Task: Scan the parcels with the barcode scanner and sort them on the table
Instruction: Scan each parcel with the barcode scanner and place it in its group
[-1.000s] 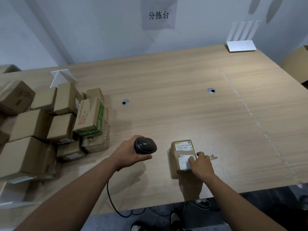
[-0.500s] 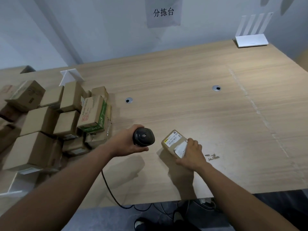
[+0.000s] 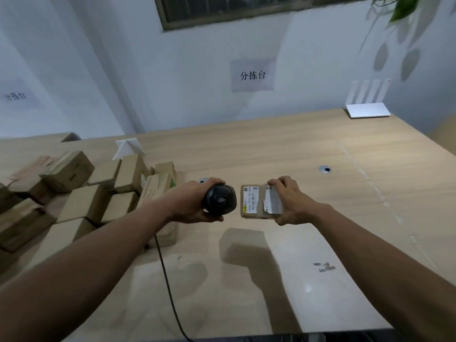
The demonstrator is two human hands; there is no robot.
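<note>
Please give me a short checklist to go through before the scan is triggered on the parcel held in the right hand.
1. Left hand grips the barcode scanner: ok.
2. Right hand holds the parcel lifted off the table: ok.
3. Parcel labels face up and are not covered by the fingers: ok.
4. Scanner head sits close beside the parcel: ok.
5. Scan window aimed at the barcode: cannot tell.
6. Scanner cable hangs free over the table edge: ok.
</note>
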